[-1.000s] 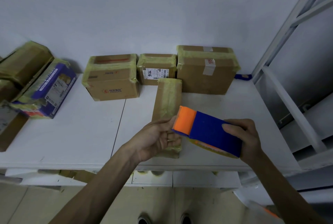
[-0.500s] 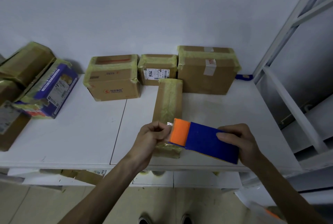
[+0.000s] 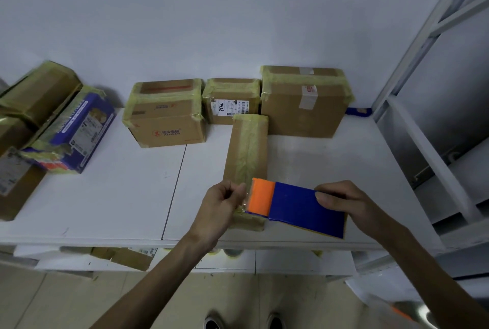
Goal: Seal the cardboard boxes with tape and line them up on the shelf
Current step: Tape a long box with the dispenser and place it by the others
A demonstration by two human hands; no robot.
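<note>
A long narrow cardboard box (image 3: 247,148) lies lengthwise on the white shelf (image 3: 119,196), a strip of yellowish tape along its top. My right hand (image 3: 346,203) grips the rear of a blue tape dispenser (image 3: 304,208) with an orange front, held over the box's near end. My left hand (image 3: 221,205) pinches the clear tape end just left of the orange front, above the box's near corner. Three taped boxes stand in a row against the wall: a Hengan box (image 3: 165,114), a small labelled box (image 3: 230,101) and a larger box (image 3: 304,102).
At the far left several taped boxes are piled, one blue and printed (image 3: 76,130). A white metal rack frame (image 3: 412,127) rises on the right. A lower shelf holds cardboard pieces (image 3: 127,257). A blue object (image 3: 358,111) lies behind the larger box.
The dispenser has dropped lower and closer to the box's near end. My left hand went from resting on the box to pinching the tape end at the orange front.
</note>
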